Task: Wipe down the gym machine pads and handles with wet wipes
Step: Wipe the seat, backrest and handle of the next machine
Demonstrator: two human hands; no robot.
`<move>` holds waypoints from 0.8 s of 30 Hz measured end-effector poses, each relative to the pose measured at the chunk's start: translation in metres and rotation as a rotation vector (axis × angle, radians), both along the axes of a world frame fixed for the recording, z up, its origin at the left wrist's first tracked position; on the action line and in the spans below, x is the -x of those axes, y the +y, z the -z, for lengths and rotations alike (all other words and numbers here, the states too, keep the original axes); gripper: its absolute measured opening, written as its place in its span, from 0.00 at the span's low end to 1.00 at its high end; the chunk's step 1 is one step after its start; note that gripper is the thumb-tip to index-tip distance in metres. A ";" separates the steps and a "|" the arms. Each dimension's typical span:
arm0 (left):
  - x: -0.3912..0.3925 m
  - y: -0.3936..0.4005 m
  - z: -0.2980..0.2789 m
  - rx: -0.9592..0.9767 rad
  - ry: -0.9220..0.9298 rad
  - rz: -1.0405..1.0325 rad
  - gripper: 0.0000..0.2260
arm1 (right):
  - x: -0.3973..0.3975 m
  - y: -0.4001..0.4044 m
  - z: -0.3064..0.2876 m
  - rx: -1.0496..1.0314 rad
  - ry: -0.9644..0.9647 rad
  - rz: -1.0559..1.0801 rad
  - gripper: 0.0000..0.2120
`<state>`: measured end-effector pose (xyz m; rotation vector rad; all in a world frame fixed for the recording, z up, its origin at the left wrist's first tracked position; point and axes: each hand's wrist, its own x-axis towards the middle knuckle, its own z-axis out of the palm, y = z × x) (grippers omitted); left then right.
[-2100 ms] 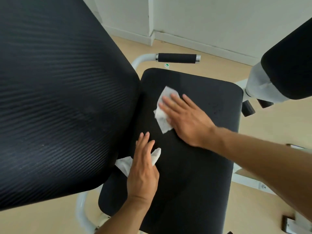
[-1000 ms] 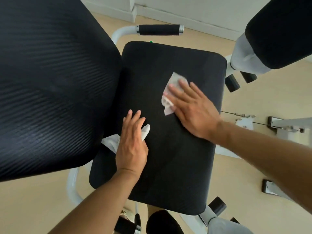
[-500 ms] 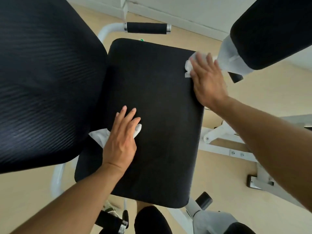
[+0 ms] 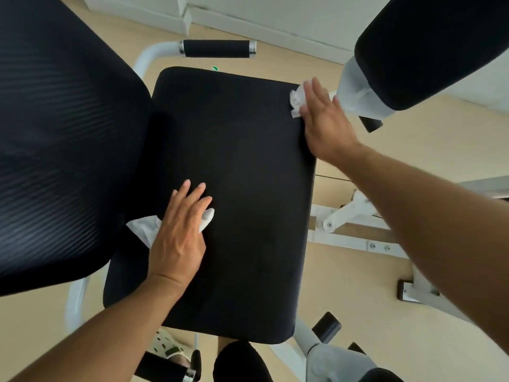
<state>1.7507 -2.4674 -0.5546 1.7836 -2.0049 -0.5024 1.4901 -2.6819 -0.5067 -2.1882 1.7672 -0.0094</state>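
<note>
Lettering I find nowhere; my left hand [image 4: 176, 238] lies flat on one wipe [image 4: 143, 226], right hand [image 4: 325, 122] flat-fingered presses another wipe [image 4: 297, 102] at the seat pad [image 4: 234, 188] far corner edge.

Pale wood floor [image 4: 429, 166], white wall [image 4: 289, 12], white baseboard [image 4: 248, 26]

Two hands [image 4: 176, 238] [image 4: 325, 125], two white wipes [image 4: 143, 227] [image 4: 297, 102], one seat pad [image 4: 242, 188], one back pad [image 4: 63, 133], two black handles [image 4: 217, 48] [image 4: 162, 366]
</note>
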 end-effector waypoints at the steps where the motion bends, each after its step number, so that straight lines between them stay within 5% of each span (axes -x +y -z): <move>1: 0.000 0.000 -0.001 -0.010 -0.006 0.003 0.29 | -0.004 0.017 0.003 0.039 -0.025 0.016 0.26; 4: 0.000 0.000 -0.004 -0.028 -0.005 -0.005 0.28 | -0.005 0.124 0.007 0.096 -0.037 -0.123 0.25; 7: 0.002 -0.002 -0.004 -0.017 -0.004 -0.010 0.27 | -0.002 0.241 -0.007 -0.053 0.001 -0.496 0.27; 10: 0.002 -0.002 -0.003 -0.008 0.002 -0.012 0.25 | 0.000 0.262 -0.015 -0.144 0.111 -0.773 0.29; 14: 0.001 -0.001 0.000 0.002 0.013 -0.039 0.25 | 0.010 0.142 -0.004 0.078 0.222 -0.286 0.27; 17: 0.002 -0.001 0.000 0.025 0.048 -0.061 0.24 | 0.002 0.076 -0.003 0.041 0.150 -0.031 0.27; 21: 0.000 0.012 -0.002 0.000 0.131 -0.135 0.24 | -0.063 0.153 0.012 0.097 0.102 -0.327 0.25; 24: -0.012 0.053 -0.008 -0.059 0.170 -0.131 0.25 | -0.085 0.269 0.006 -0.092 0.065 -0.578 0.25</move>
